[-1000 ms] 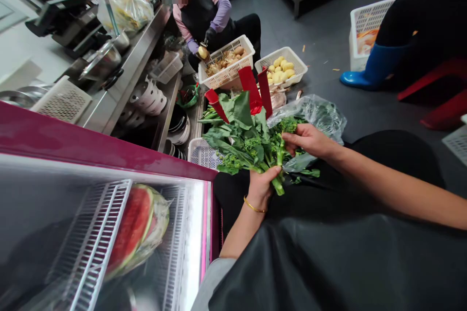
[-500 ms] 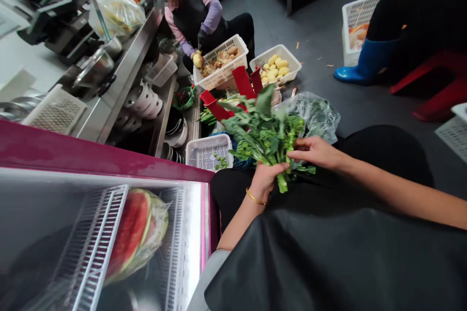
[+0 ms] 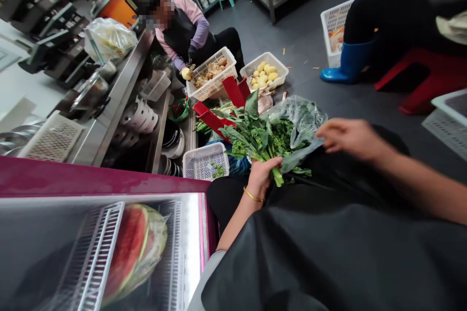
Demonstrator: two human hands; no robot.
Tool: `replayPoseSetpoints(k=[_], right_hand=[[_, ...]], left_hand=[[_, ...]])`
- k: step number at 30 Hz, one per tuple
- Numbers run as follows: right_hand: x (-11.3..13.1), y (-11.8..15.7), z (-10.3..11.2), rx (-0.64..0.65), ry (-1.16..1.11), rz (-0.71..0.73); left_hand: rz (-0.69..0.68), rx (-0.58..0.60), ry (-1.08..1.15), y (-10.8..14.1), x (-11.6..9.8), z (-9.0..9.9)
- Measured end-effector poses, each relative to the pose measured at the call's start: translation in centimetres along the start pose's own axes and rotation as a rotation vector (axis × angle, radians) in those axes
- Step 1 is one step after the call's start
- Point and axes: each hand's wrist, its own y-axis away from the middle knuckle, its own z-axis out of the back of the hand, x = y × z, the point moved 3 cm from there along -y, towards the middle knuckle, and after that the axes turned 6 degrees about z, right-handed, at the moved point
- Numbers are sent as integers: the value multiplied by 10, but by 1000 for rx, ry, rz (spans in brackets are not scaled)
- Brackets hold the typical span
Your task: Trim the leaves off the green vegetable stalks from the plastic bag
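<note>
My left hand point(image 3: 263, 174) is closed around the thick stems of a bunch of leafy green broccolini point(image 3: 251, 136), with leaves and small florets pointing away from me. Right of the bunch lies a clear plastic bag point(image 3: 308, 119) with more greens inside. My right hand point(image 3: 346, 138), slightly blurred, has its fingers curled at the near edge of this bag, and the film runs up to the fingertips. Left of the bunch is a white plastic basket point(image 3: 189, 163) holding a few green sprigs point(image 3: 218, 170). A red stool point(image 3: 209, 119), partly hidden, is behind the leaves.
Opposite, a person point(image 3: 182, 24) holds a potato over a white crate point(image 3: 209, 88); peeled potatoes fill another crate point(image 3: 282, 82). At right sits someone in blue boots point(image 3: 352, 63). A fridge point(image 3: 193, 233) with cut watermelon point(image 3: 134, 248) stands close at left, beyond it a steel counter point(image 3: 120, 77).
My right hand has left the stems and moved right to the bag's edge. The left hand still holds the bunch. The whole view has shifted slightly.
</note>
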Motion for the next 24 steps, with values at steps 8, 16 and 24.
replayPoseSetpoints(k=[8, 16, 24], right_hand=[[47, -21, -139, 538, 55, 187], [28, -4, -123, 255, -355, -48], [38, -17, -136, 47, -300, 125]], left_hand=[[-184, -6, -50, 22, 1, 22], [124, 52, 395, 11, 16, 47], [-99, -45, 346, 16, 11, 38]])
